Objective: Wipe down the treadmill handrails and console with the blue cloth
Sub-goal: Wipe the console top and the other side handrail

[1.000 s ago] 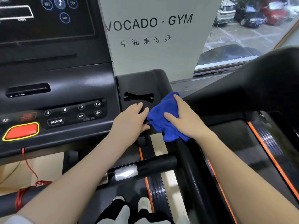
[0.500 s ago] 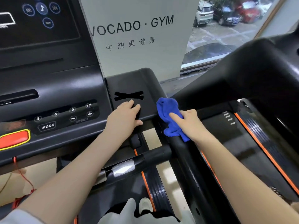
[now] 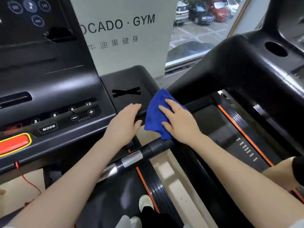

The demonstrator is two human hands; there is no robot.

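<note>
Both forearms reach forward, left hand (image 3: pixel 124 122) and right hand (image 3: pixel 179 123) palm-down, fingers extended, side by side.

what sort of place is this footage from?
A gym, almost certainly. The white sign reads "OCADO · GYM", the treadmill console has MODE and SPEED buttons, and a second treadmill stands to the right, by a window onto parked cars.

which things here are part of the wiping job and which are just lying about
Job: crumpled blue cloth under the flat right hand; left hand resting on the black treadmill console; black handrail bar.
Just there: white gym sign; thin red cord; parked cars outside.
</note>
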